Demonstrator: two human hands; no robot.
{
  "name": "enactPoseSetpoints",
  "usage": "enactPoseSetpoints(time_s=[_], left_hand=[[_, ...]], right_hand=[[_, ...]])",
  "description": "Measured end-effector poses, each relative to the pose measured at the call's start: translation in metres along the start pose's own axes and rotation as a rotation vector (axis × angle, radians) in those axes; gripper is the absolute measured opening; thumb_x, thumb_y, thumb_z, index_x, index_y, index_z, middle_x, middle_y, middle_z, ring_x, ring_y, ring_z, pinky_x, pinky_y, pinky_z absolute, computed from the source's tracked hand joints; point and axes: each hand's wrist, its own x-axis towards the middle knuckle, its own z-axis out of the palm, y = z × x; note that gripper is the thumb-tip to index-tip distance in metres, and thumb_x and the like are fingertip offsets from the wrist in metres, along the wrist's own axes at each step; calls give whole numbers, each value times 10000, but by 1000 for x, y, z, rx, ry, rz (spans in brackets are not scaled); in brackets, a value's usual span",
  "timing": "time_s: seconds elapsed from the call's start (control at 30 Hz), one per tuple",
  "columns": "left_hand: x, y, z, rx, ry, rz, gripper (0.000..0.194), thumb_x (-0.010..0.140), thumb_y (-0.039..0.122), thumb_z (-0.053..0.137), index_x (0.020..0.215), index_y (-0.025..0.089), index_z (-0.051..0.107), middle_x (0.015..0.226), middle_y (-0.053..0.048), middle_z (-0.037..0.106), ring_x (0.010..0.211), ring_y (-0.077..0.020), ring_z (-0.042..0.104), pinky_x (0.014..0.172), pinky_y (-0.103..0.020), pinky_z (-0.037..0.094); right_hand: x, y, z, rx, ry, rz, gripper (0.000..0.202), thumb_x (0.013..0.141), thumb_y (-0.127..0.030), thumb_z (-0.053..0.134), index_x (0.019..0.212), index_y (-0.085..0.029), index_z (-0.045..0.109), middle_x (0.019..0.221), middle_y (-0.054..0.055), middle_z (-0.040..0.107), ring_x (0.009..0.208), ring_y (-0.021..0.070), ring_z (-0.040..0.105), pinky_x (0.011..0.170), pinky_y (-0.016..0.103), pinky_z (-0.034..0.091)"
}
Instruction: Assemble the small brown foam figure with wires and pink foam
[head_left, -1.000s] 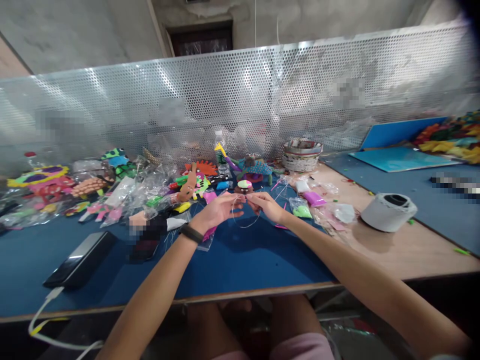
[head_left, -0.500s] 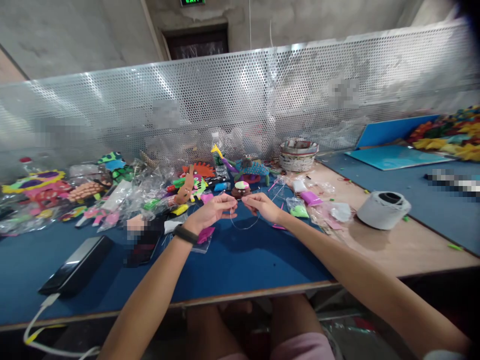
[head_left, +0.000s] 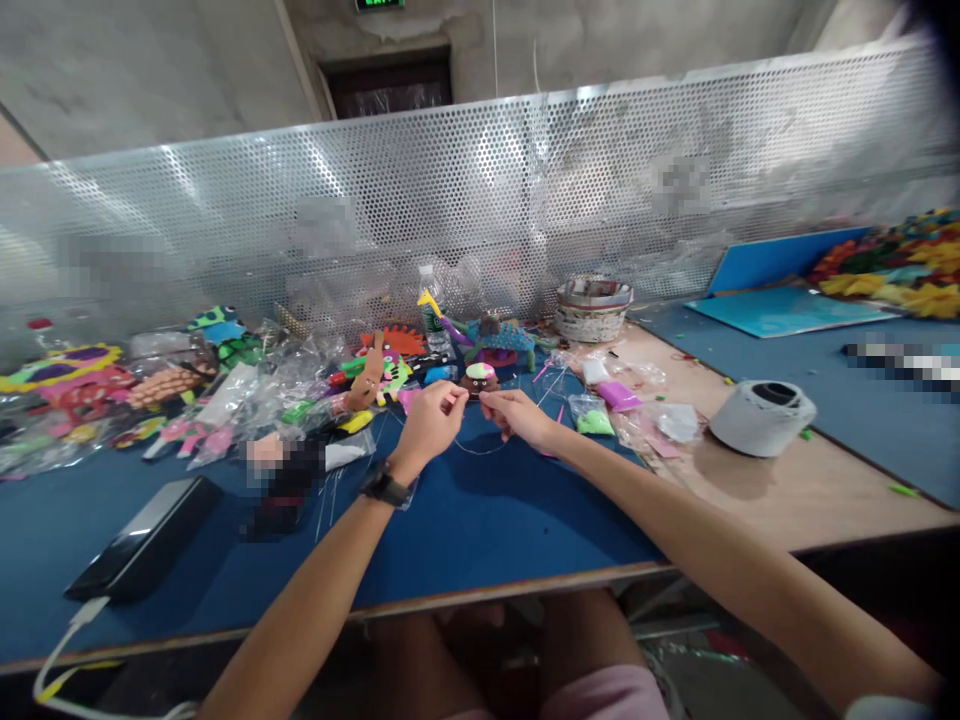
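My left hand (head_left: 431, 425), a dark watch on its wrist, is closed in a pinch above the blue table mat. Close beside it, my right hand (head_left: 519, 414) pinches with thumb and forefinger. A thin pale wire (head_left: 480, 452) sags in a loop between the two hands; its ends are hidden in the fingers. Just behind the fingertips sits a small brown clay figure (head_left: 478, 384) with white eyes and a pink-and-green top. My fingers partly cover its base, and I cannot tell whether they touch it.
Clay animals in plastic bags (head_left: 202, 385) crowd the left back. A power bank (head_left: 146, 535) with a cable lies front left. Beyond stand a water bottle (head_left: 431, 310), a blue spotted clay animal (head_left: 499, 338) and a basket (head_left: 592, 310). Clay packets (head_left: 594, 415) and a tape roll (head_left: 763, 420) lie right.
My left hand has turned, its back now facing me more, and the fingers have curled in. The right hand stays in nearly the same place. The wire loop still hangs between them.
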Motion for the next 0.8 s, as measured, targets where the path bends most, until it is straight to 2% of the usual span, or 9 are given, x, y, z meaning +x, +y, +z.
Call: enactPoseSetpoints(time_s=[0.13,0.23,0.33,0.57,0.7,0.8], left_hand=[[10,0,-14,-442,-165,-363,298,862,424,687,910,131,709,886,-76,687,694,-138,617,696,-304,560],[11,1,-23,-645,-304,-489,210,832,300,746,930,120,701,898,-60,682,695,-103,620,723,-277,578],[9,0,-26,-743,-364,-565,157,854,253,731,940,125,699,932,-61,688,723,-102,642,737,-265,589],[8,-9,-29,-745,-391,-646,206,890,284,702,1027,130,705,904,-60,688,724,-108,662,652,-228,594],[8,-6,-30,-657,-438,-591,243,858,311,738,1026,138,703,818,-35,647,695,-103,638,623,-215,586],[8,-1,-32,-476,-438,-507,303,825,390,763,996,148,703,792,-19,621,663,-96,610,606,-224,585]], right_hand=[[-3,-3,-2,-2,-78,-66,479,866,-636,574,722,-179,603,514,-78,286,443,86,293,419,220,419],[-5,-5,-2,4,-137,-109,477,882,-624,568,730,-174,617,510,-81,284,441,84,292,420,216,414],[-5,-6,-2,11,-162,-123,481,891,-623,560,732,-172,619,505,-79,300,437,84,307,418,215,414],[-5,-3,-2,0,-167,-163,483,903,-623,550,730,-176,607,507,-74,321,438,83,323,415,212,407],[-5,-1,-1,-34,-142,-195,490,897,-629,554,715,-176,599,506,-69,339,441,84,333,404,208,373],[-5,0,0,-80,-116,-206,498,902,-630,543,704,-176,594,509,-67,333,442,83,333,399,206,353]])
